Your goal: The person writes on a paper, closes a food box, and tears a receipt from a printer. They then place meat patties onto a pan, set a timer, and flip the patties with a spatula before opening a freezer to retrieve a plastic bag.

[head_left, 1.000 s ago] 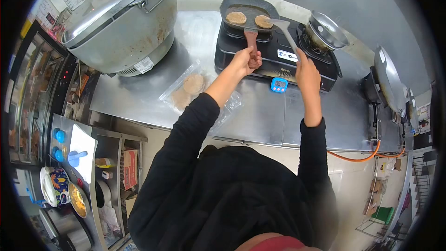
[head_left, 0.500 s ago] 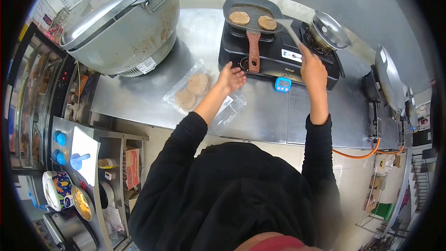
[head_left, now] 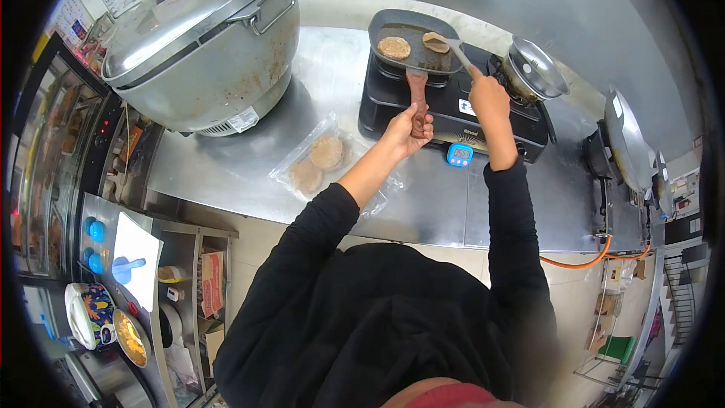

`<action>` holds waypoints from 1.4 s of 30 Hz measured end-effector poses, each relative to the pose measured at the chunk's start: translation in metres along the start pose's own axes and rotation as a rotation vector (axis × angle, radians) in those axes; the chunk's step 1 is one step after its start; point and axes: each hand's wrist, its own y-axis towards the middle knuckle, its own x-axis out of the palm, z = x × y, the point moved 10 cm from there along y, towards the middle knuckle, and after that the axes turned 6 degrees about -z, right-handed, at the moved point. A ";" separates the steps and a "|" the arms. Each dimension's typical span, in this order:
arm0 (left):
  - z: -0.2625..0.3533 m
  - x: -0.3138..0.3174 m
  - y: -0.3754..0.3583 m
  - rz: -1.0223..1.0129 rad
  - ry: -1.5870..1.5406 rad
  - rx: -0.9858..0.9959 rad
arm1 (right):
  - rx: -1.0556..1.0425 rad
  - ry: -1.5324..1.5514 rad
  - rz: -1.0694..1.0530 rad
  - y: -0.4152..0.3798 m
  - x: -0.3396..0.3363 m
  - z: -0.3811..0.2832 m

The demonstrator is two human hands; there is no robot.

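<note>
My left hand (head_left: 408,133) is wrapped round the brown handle (head_left: 417,91) of a dark square frying pan (head_left: 375,24), which sits on a black portable gas stove (head_left: 445,109). In my right hand (head_left: 490,102) is a spatula (head_left: 461,54), its blade at the patty (head_left: 436,42) on the pan's right side. That patty looks partly lifted or tilted. A second browned patty (head_left: 393,47) lies flat on the left of the pan. Below my left forearm, a clear plastic bag (head_left: 285,171) with two pale patties (head_left: 326,152) rests on the counter.
A large grey rice cooker (head_left: 219,53) stands at the left on the steel counter (head_left: 529,211). A blue timer (head_left: 459,154) leans at the stove's front. Right of the pan is a metal pan (head_left: 538,68); farther right are a large wok (head_left: 628,125) and an orange hose (head_left: 574,264).
My left hand, open before, has closed round the pan handle. My right hand has moved slightly left with the spatula, and the right patty has gone from flat to tilted.
</note>
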 end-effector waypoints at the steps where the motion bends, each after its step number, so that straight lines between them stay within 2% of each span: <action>1: 0.000 0.000 0.000 0.008 0.004 -0.002 | -0.029 0.017 0.013 -0.001 -0.005 -0.007; 7: 0.000 0.001 -0.002 0.038 0.007 0.007 | -0.195 0.012 -0.002 -0.022 -0.010 -0.063; 15: 0.000 0.001 -0.001 0.032 -0.007 0.017 | -0.247 -0.002 0.042 0.019 0.008 -0.083; 18: 0.001 0.002 -0.004 0.047 0.005 0.022 | -0.203 0.018 -0.056 0.012 0.005 -0.074; 22: -0.001 0.000 -0.002 0.034 -0.026 0.024 | -0.169 -0.026 -0.054 -0.016 -0.010 -0.056; 25: -0.001 0.001 -0.002 0.031 -0.022 0.014 | -0.079 0.001 -0.016 -0.007 -0.017 -0.028; 28: 0.000 0.000 -0.003 0.067 -0.015 0.020 | -0.033 0.009 -0.030 0.019 0.006 -0.006; 31: 0.000 -0.002 0.004 -0.062 0.007 0.001 | -0.041 0.028 -0.022 0.019 0.022 -0.001; 34: 0.000 -0.005 -0.021 0.207 0.171 -0.055 | 0.008 0.159 0.018 -0.014 0.012 0.013; 37: 0.025 -0.030 -0.059 0.297 0.419 0.084 | 0.031 0.268 0.171 -0.076 0.004 0.036; 40: 0.066 -0.044 -0.130 0.374 0.773 0.391 | 0.026 0.394 0.364 -0.136 0.021 0.077; 42: 0.087 -0.038 -0.189 0.517 0.959 0.602 | 0.101 0.375 0.334 -0.164 0.053 0.107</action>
